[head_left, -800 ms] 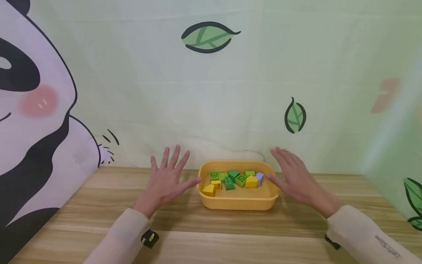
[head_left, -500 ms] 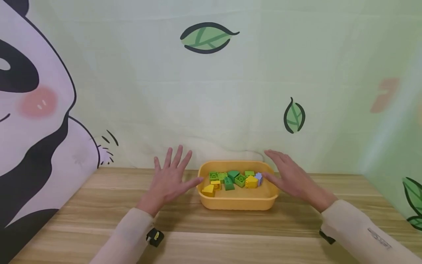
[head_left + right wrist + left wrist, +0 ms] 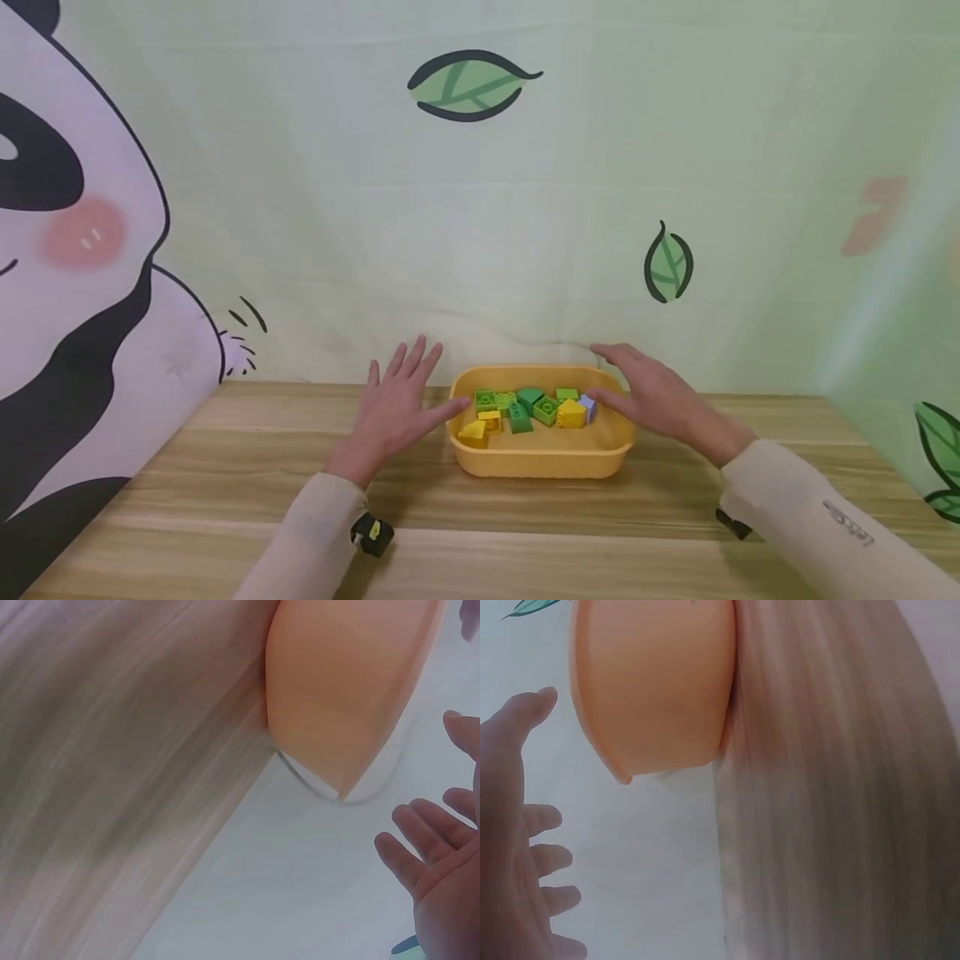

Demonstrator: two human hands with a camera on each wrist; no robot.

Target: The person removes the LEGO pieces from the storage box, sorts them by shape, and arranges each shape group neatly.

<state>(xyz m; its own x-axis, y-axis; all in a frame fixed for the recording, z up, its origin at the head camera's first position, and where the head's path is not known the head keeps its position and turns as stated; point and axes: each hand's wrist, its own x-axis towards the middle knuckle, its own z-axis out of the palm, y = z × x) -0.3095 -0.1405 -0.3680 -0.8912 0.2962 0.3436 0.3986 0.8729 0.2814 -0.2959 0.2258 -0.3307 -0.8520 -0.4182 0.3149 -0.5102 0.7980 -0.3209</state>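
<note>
The tray (image 3: 542,463) is sitting on the table (image 3: 540,554), and green, yellow and lilac bricks (image 3: 520,418) are lying inside it. The left hand (image 3: 392,412) is hovering at the tray's left end, its grip spread, the thumb pointing inward. The right hand (image 3: 660,400) is hovering at the right end, its grip spread too, the thumb standing apart from the fingers.

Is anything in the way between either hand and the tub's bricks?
Nothing visible is. The bricks lie uncovered in the open-topped tub, and the left hand and right hand hover near its ends.
</note>
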